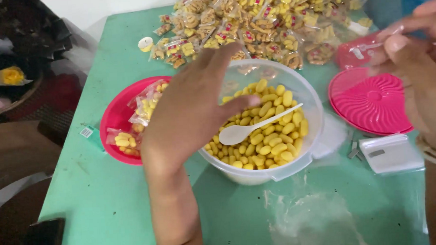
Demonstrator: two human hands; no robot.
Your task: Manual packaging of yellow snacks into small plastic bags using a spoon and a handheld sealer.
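Left hand (188,114) spread, empty, above a clear tub (305,91) of yellow pellet snacks (272,135) at mid-desk (104,201).
The pellets look light, dry and brittle, so the white spoon (250,128) lying among them is the likely hold. Right hand (417,74) pinches a thin clear bag (376,46), flimsy and slippery; its fingers are cut off at the frame edge, and blur hides the bag's outline.

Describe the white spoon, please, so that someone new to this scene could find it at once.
On the green table, find the big clear tub of yellow oval snacks just under the left hand. The white plastic spoon lies on top of the snacks, handle up to the right. It is the only white thing inside the tub.
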